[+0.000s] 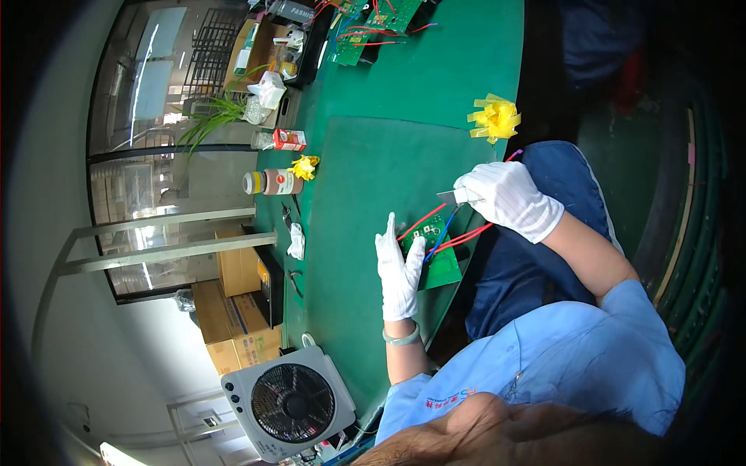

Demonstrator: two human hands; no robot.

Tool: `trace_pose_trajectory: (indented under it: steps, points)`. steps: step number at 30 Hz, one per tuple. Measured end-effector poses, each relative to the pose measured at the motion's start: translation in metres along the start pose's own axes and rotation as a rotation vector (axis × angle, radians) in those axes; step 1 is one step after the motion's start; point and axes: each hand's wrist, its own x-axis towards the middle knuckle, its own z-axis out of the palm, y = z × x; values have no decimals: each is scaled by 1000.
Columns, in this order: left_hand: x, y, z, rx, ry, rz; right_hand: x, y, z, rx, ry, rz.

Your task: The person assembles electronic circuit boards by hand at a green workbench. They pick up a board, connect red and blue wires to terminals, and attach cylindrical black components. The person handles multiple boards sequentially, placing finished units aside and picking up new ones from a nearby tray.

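My left hand (399, 272), in a white glove, is at the side of a green circuit board (444, 268). Its thumb lies over the board and its fingers stretch along the edge, so the board sits in its grasp. Red wires (465, 238) and a blue wire (444, 227) rise from the board. My right hand (505, 200), also gloved in white, is closed on a small flat grey metal blade (447, 197), just above the wire ends. Some wires run beneath the right hand, and its gripping fingertips are partly hidden.
A dark mat (373, 155) covers part of the green table. Yellow tape strips (495, 118) cluster at the table's right edge. Bottles (281, 182), pliers (295, 284) and a box fan (291, 404) stand or lie to the left. More wired circuit boards (392, 17) are at the top.
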Motion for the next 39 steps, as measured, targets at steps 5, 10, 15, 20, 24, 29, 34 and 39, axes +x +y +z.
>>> trace_pose_trajectory:
  steps: [5, 10, 15, 20, 24, 29, 34, 39]
  points:
    - [0, -9, 6, 39, 25, -2, -8, -1, -13, 66, -111, 40]
    - [0, -6, 9, 71, 64, -4, -29, -8, -21, 180, -157, 111]
    - [-1, -17, 12, 37, 40, -25, -37, -11, -27, 176, -164, 122]
    - [-2, -21, 13, 92, 30, -16, -46, -9, -19, 183, -131, 148]
    - [-2, -31, 14, 67, -19, -34, -56, -7, -12, 165, -111, 217]
    - [3, -26, 10, -320, 25, -99, -56, -10, -13, 78, -124, 185]
    - [-7, -22, 2, -791, 161, -203, -54, -26, -28, 150, 137, 282]
    - [-19, -43, -27, -734, 307, -179, -39, -40, -62, 179, 339, 175]
